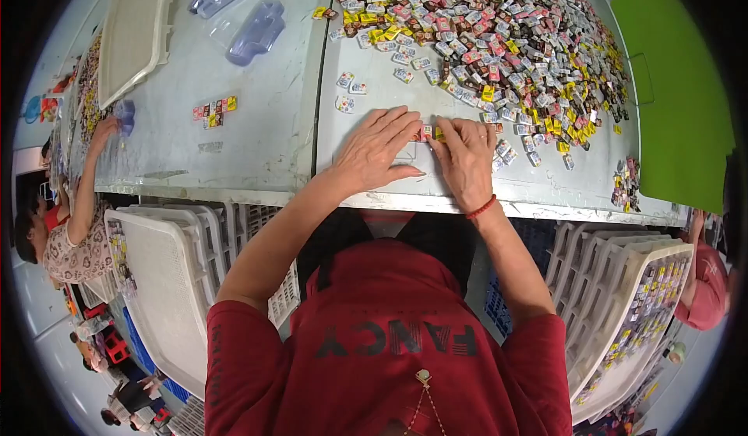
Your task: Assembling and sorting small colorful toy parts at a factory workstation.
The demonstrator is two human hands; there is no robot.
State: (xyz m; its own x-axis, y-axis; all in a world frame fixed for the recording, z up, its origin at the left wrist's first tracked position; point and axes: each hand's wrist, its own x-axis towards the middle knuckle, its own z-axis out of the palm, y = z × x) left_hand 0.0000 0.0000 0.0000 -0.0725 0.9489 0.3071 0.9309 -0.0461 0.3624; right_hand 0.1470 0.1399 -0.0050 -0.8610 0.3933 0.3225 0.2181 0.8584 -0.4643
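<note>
My left hand (378, 149) lies palm down on the white tabletop, its fingers stretched out. The fingertips touch the left end of a short row of small packs, where a pink pack (423, 134) shows. At the other end of that row, my right hand (465, 155) has its fingers bent and pinches a yellow pack (439, 134). Other packs in the row are hidden under my fingers. Several loose white packs (358, 88) lie beyond my left hand. A big heap of small white, pink, brown and yellow packs (499, 38) spreads over the far right.
Left of the table seam lie a small group of packs (214, 111) and clear blue plastic trays (257, 32). White crates (160, 280) stand stacked below the table's edge on both sides. A green panel (674, 85) borders the right. A co-worker's hand (105, 132) reaches in far left.
</note>
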